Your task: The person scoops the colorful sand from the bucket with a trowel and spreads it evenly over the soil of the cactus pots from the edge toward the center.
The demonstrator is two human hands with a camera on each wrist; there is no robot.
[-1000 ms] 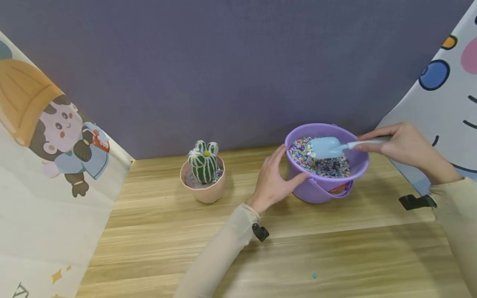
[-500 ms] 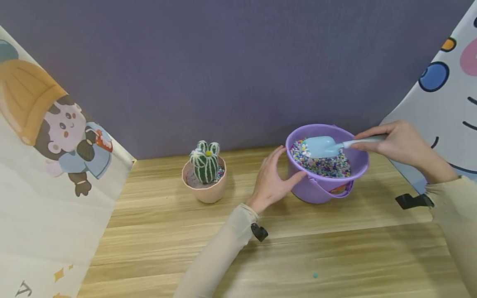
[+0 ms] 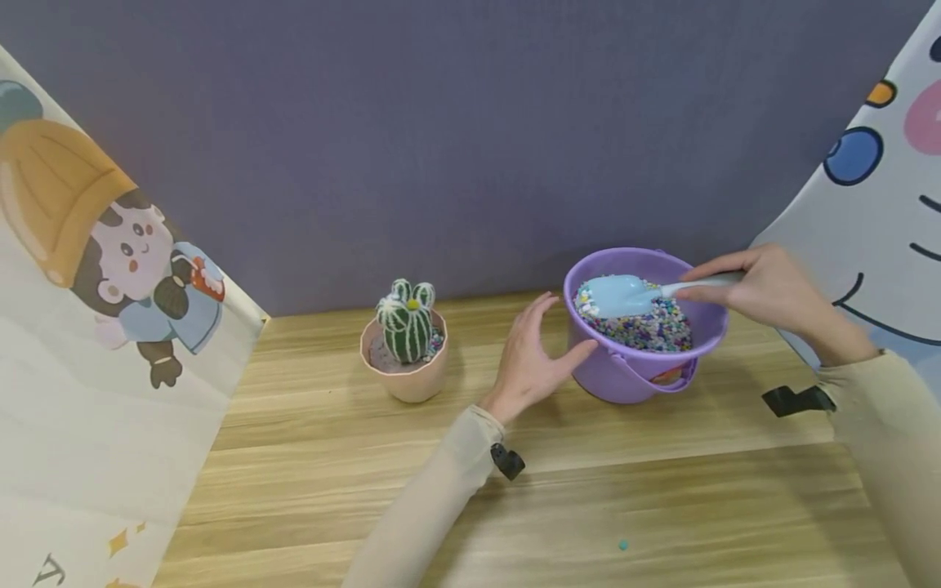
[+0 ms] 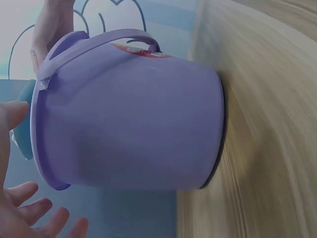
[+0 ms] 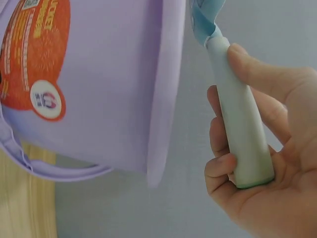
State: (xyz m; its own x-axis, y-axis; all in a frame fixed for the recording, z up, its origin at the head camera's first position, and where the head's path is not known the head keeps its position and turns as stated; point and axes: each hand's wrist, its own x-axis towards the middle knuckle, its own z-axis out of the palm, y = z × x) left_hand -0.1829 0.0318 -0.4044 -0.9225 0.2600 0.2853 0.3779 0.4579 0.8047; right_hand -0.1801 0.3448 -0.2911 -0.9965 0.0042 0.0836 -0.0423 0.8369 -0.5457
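Observation:
In the head view my right hand (image 3: 772,290) holds a light-blue shovel (image 3: 621,296) over a purple bucket (image 3: 617,380). White and yellow bits show at the tip of its blade. In the right wrist view, fingers and thumb wrap the pale handle (image 5: 242,124), outside the bucket's rim. Small multicoloured beads (image 3: 662,331) fill the bucket's lower part. Beside the bucket's left side, my left hand (image 3: 528,359) has thumb and fingers spread. The left wrist view shows those fingers apart from the rim, the blade's edge (image 4: 23,119) jutting above it.
Left of the bucket, a potted cactus (image 3: 407,331) stands in a peach pot (image 3: 415,382) with beads on one side of its soil. One teal bead (image 3: 623,545) lies on the wooden table (image 3: 309,474). A grey-blue backdrop (image 3: 470,147) rises behind.
The shovel and my right hand have moved left, bringing the blade toward the bucket's left rim. My left hand has loosened from that rim and shifted slightly left.

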